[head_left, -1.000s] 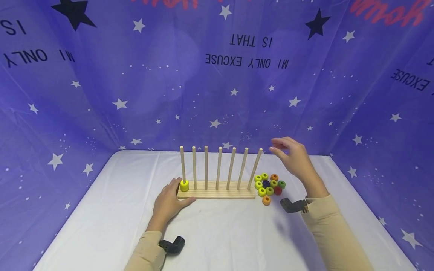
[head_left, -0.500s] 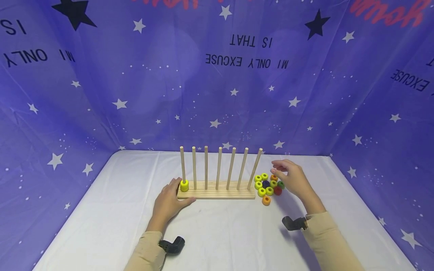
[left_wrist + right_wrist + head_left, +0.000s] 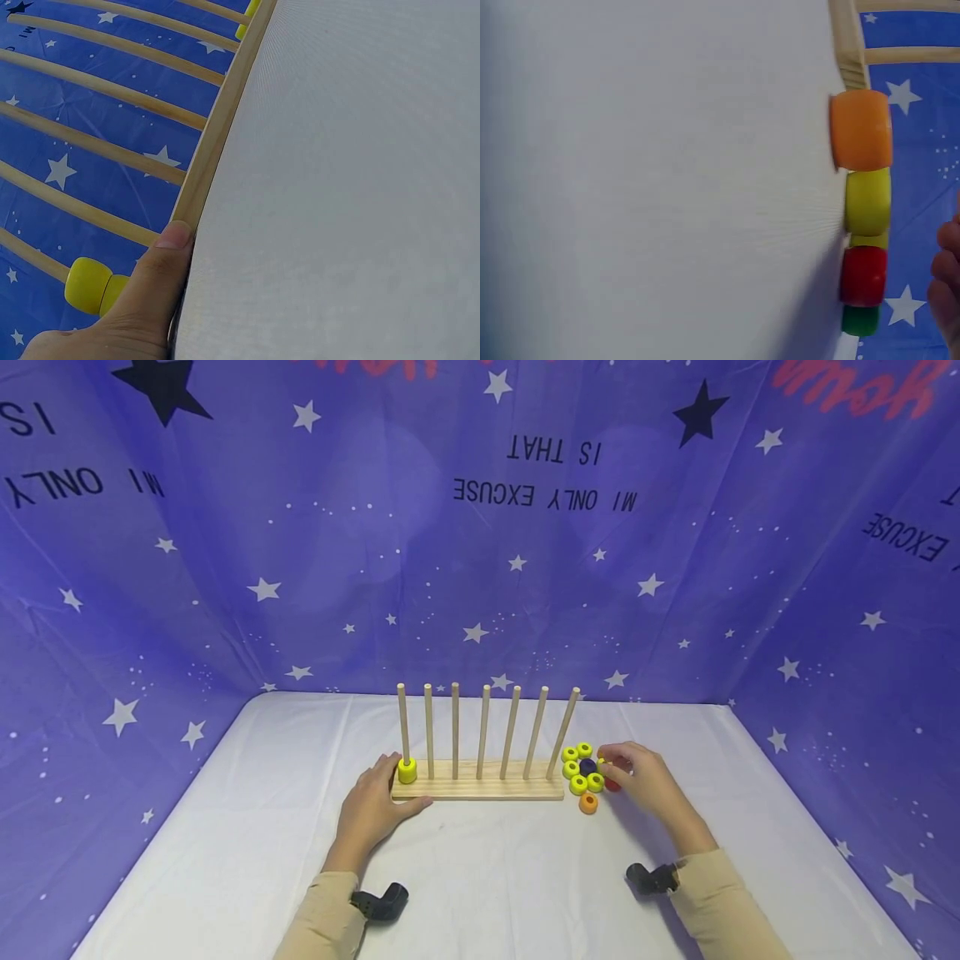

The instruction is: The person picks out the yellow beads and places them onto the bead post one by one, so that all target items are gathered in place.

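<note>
A wooden peg rack (image 3: 477,792) with a row of upright pegs stands on the white table. My left hand (image 3: 371,806) grips its left end, the thumb (image 3: 166,251) along the front edge. Yellow beads (image 3: 88,286) are threaded low on the leftmost peg, beside this hand. Right of the rack lies a cluster of beads: several yellow ones (image 3: 578,785), a dark blue one (image 3: 588,767), an orange one (image 3: 588,803), a red one (image 3: 864,276) and a green one (image 3: 860,320). My right hand (image 3: 643,781) is over the cluster's right side, fingers bent, covering some beads; no held bead shows.
A purple-blue cloth (image 3: 465,568) with stars and lettering hangs behind and at both sides of the table (image 3: 495,877). Black wrist cameras (image 3: 381,902) stick out from both sleeves.
My right hand has come down and slightly toward me, from above the rack's right end to the beads, now covering the green one. The left hand and rack stay put.
</note>
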A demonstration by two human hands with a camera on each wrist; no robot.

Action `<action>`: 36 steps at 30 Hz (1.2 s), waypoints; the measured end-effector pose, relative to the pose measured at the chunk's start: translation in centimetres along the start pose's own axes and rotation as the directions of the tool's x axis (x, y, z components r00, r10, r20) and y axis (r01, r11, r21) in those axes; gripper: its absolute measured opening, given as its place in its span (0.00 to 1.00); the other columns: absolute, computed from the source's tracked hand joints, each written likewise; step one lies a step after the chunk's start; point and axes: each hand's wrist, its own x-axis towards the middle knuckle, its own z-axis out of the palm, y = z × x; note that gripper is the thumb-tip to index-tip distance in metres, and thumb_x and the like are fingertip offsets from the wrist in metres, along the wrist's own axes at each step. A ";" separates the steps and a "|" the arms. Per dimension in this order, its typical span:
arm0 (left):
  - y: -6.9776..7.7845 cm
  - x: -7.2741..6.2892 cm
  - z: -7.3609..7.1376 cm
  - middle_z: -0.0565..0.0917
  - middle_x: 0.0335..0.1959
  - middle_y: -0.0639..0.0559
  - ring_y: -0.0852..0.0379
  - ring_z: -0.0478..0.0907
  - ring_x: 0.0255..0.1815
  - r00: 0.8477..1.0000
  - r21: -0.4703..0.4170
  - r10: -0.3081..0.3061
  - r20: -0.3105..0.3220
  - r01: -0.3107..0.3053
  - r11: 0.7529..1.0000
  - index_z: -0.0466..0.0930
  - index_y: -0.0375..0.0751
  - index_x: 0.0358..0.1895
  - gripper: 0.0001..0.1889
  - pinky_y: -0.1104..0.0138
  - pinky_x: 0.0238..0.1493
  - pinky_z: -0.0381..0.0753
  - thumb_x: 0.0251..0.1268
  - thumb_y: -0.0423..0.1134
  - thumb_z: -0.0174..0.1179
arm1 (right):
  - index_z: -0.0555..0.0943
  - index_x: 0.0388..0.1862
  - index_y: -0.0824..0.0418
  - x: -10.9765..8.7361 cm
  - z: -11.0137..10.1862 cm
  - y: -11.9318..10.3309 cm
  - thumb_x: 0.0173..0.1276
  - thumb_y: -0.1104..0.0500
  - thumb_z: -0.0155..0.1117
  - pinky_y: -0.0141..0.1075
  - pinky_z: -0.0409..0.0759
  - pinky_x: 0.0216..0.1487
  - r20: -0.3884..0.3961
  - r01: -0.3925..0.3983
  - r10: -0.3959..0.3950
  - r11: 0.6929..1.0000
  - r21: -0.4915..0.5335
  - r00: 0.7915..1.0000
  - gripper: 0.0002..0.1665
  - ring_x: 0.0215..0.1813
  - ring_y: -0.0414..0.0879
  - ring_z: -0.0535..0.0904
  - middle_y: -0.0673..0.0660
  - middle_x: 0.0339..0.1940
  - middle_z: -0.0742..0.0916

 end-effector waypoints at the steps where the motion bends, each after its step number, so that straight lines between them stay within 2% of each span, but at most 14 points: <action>1: 0.0 0.0 0.0 0.69 0.74 0.40 0.38 0.63 0.76 1.000 0.001 0.003 -0.003 -0.003 1.000 0.63 0.40 0.74 0.56 0.41 0.72 0.66 0.45 0.70 0.70 | 0.83 0.55 0.64 -0.1 0.1 0.1 0.67 0.59 0.69 0.46 0.83 0.47 0.002 0.003 -0.003 1.000 -0.008 1.000 0.19 0.43 0.50 0.83 0.58 0.45 0.88; 11: 0.2 0.0 -0.1 0.69 0.73 0.40 0.38 0.63 0.76 1.000 0.009 0.009 -0.006 -0.009 1.000 0.63 0.41 0.74 0.54 0.40 0.71 0.67 0.46 0.69 0.71 | 0.82 0.55 0.64 -0.6 0.8 0.9 0.65 0.61 0.70 0.45 0.81 0.49 0.048 0.026 -0.026 1.000 -0.006 0.999 0.20 0.42 0.45 0.81 0.52 0.39 0.87; 19: 0.1 0.0 0.0 0.69 0.74 0.40 0.37 0.63 0.76 1.000 0.011 0.009 -0.003 -0.009 1.000 0.63 0.41 0.74 0.54 0.39 0.71 0.67 0.46 0.69 0.70 | 0.84 0.49 0.62 -0.9 1.2 0.9 0.62 0.60 0.73 0.44 0.82 0.48 0.078 0.031 -0.030 0.999 -0.012 0.997 0.17 0.41 0.42 0.80 0.51 0.38 0.86; 28: 0.2 0.0 0.0 0.68 0.74 0.40 0.38 0.62 0.76 1.000 0.010 -0.003 0.005 0.003 1.000 0.63 0.41 0.74 0.55 0.40 0.72 0.66 0.46 0.69 0.70 | 0.85 0.48 0.61 -1.1 1.5 1.3 0.60 0.60 0.74 0.42 0.80 0.45 0.086 0.049 -0.047 0.998 -0.029 0.995 0.16 0.40 0.41 0.78 0.49 0.37 0.85; 36: 0.1 -0.1 0.0 0.69 0.74 0.40 0.38 0.63 0.76 1.000 0.005 -0.006 0.001 0.006 1.000 0.63 0.42 0.74 0.55 0.40 0.72 0.66 0.45 0.69 0.71 | 0.86 0.44 0.61 -1.2 1.7 1.3 0.57 0.58 0.77 0.40 0.76 0.44 0.045 0.106 -0.103 0.993 -0.059 0.994 0.16 0.39 0.43 0.76 0.48 0.32 0.84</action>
